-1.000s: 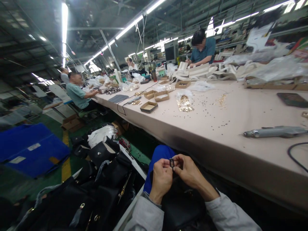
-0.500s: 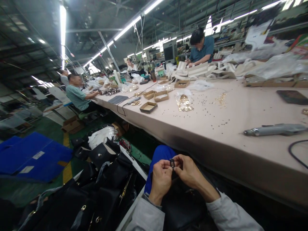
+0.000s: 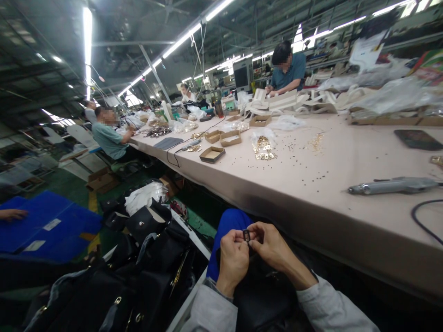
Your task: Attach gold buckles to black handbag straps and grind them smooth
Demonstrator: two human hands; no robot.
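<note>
Low in the middle of the head view, a small black rectangular piece with an opening in it (image 3: pixel 246 235) is pinched between the fingertips of both hands. My left hand (image 3: pixel 232 260) grips it from the left, its fingers curled. From the other side, the thumb and fingers of my right hand (image 3: pixel 272 244) close on it. It looks like a buckle or strap end, but it is too small to be sure. Black bag material (image 3: pixel 265 299) lies on my lap under the hands. My blue-clad knee (image 3: pixel 231 219) shows behind them.
The long table (image 3: pixel 332 216) carries a grey electric screwdriver (image 3: pixel 391 186), gold metal fittings (image 3: pixel 265 150), tiny dark screws and small cardboard boxes (image 3: pixel 212 154). On my left are piled black bags (image 3: pixel 159 267) and blue sheets (image 3: pixel 69 221). Another person's hand (image 3: pixel 13 214) reaches over the sheets. Co-workers sit farther off.
Another person's hand has come in at the left edge over the blue sheets. The black piece has turned slightly between my fingers; both my hands stay nearly in place.
</note>
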